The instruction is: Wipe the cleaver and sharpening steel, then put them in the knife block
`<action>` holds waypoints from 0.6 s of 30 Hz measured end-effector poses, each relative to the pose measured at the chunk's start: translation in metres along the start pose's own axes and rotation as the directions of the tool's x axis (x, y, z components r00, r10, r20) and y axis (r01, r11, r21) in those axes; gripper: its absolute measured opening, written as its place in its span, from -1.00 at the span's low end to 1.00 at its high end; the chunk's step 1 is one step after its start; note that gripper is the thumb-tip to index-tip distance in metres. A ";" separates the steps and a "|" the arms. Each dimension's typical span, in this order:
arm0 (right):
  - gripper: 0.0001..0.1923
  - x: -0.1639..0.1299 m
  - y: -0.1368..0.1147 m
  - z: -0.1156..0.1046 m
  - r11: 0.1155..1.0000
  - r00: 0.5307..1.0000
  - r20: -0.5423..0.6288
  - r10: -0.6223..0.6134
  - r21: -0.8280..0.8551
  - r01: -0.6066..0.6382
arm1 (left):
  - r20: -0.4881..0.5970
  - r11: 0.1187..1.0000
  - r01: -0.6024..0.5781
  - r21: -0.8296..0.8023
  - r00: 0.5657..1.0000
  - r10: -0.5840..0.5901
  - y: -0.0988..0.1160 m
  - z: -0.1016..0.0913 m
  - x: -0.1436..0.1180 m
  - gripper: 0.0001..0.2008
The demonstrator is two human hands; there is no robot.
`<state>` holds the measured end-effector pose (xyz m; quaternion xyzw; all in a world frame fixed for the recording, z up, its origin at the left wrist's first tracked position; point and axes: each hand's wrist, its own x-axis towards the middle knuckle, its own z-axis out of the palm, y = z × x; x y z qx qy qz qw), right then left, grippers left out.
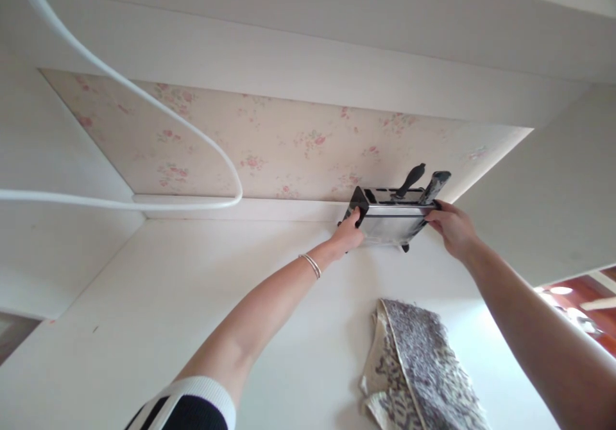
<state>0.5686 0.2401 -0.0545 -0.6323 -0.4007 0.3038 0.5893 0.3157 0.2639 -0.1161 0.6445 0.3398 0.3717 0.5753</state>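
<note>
A metal knife block point(392, 226) with black ends and a slotted top stands at the back of the white counter, close to the wall. Two dark knife handles point(412, 178) stick up out of its slots. My left hand point(347, 232) grips the block's left end, thumb on the near edge. On the right end, my right hand point(452, 226) has its fingers closed around the upper corner. The far-side fingers of both hands are partly hidden. A small black foot shows beneath the block.
A folded grey-patterned cloth point(428, 366) lies on the counter point(202, 282) nearer to me. A white cable point(212, 144) loops across the left in the foreground. Floral wallpaper point(269, 141) covers the back wall. A shelf or cabinet overhangs above, and side panels enclose both sides.
</note>
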 end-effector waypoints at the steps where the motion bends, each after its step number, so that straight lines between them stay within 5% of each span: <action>1: -0.61 0.003 0.003 -0.001 1.000 1.000 -0.006 0.000 0.005 0.000 | -0.003 1.000 0.006 -0.008 1.000 -0.006 -0.003 0.002 0.002 -0.05; 11: -0.49 0.002 0.021 -0.012 0.998 1.000 -0.012 -0.010 0.065 0.011 | 0.014 0.992 0.059 -0.114 0.998 -0.058 -0.006 -0.009 0.000 -0.11; 14: -0.39 -0.020 0.024 -0.012 0.998 0.990 -0.131 -0.053 0.034 0.058 | -0.078 0.988 0.077 -0.132 0.993 -0.088 -0.003 -0.017 -0.034 -0.30; 18: -0.51 -0.084 0.030 0.003 0.990 0.976 -0.185 -0.115 0.061 0.128 | -0.212 0.984 0.055 -0.168 0.973 -0.091 0.001 -0.030 -0.119 -0.69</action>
